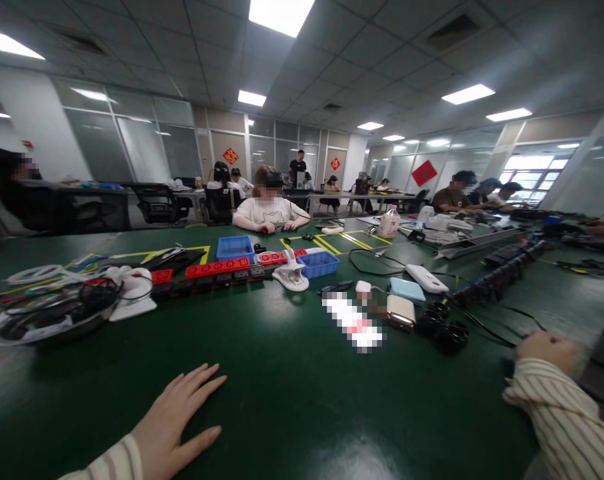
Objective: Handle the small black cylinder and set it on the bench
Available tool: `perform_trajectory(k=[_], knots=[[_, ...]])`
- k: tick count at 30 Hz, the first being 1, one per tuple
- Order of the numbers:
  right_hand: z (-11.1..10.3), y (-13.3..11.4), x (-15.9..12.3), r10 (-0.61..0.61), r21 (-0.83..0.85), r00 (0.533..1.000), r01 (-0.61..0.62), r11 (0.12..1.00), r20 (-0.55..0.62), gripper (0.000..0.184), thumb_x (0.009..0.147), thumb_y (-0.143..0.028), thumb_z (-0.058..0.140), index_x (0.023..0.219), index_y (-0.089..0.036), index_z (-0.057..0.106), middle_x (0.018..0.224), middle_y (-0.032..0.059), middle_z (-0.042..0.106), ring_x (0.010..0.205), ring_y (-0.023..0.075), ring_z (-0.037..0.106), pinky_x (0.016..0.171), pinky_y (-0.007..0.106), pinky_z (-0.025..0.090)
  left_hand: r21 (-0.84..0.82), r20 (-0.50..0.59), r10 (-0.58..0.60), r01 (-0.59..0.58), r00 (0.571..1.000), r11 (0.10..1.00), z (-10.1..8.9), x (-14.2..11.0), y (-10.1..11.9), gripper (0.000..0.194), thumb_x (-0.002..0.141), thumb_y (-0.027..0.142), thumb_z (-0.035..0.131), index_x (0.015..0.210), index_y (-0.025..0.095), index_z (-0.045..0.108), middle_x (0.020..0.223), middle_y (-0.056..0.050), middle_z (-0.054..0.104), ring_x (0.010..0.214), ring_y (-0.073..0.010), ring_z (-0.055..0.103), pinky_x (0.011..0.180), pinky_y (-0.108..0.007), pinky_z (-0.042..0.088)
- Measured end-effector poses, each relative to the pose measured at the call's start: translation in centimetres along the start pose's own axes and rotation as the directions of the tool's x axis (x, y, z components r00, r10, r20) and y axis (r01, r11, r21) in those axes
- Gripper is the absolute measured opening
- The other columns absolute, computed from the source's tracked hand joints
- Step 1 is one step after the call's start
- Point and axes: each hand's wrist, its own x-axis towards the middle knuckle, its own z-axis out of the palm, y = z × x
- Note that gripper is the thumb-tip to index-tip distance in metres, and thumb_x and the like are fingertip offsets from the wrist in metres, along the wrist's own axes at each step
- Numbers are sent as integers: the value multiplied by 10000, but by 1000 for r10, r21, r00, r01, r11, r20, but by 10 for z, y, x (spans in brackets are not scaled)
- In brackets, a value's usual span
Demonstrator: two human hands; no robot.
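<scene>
My left hand (175,423) rests palm down over the green tabletop (277,413), fingers spread and nothing in them. At the right side, my right hand (547,351) is closed near the table's edge, beside a translucent plastic sheet or bag (577,320). Its fingertips are turned away, so what they hold, if anything, is hidden. Between the hands lie a pixelated flat item (352,321), a cream power bank (401,311), a light blue one (407,291), a white one (427,279) and black coiled cables (452,335).
Blue trays (320,265), red and black socket strips (222,268) and a white clip-like stand (290,273) lie ahead. A metal bowl (57,330) of black cables stands at left. Across the table sits a person (271,212); a plastic bottle (390,222) stands farther right.
</scene>
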Motion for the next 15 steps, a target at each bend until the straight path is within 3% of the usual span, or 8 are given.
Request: perform_trajectory(k=[3,6,11,15], knots=[[18,-9,-9,51,-2,994,-51,999,98,247,886,-280,500,1101,-160,513,1085,64,543,927,177,567,775,351,486,5,-27,-15,16,1000,1000,3,-1,-2,526,809,576,424,1260,304,434,1330,-58,442,1215,-313,393,956,-563,333],[23,-12,-14,-13,-5,985,14,1000,172,267,882,-291,505,1106,-145,511,1081,66,547,933,184,566,791,374,479,6,-38,-15,15,999,1000,7,-2,-5,523,802,578,431,1253,314,438,1325,-52,446,1211,-314,395,946,-556,352],[19,-9,-15,-25,-26,996,27,999,83,296,890,-302,488,1140,-144,487,1087,70,543,943,191,562,805,396,470,5,-33,-9,9,999,1000,9,-2,-8,547,799,602,408,1259,309,435,1328,-46,444,1206,-320,399,950,-543,355],[20,0,-12,-124,7,985,124,992,120,245,911,-300,445,1098,-159,515,1050,65,555,901,166,575,758,330,488,-2,-20,-27,27,999,1000,5,-2,-4,537,802,600,410,1256,315,438,1325,-50,448,1206,-319,399,948,-555,346]])
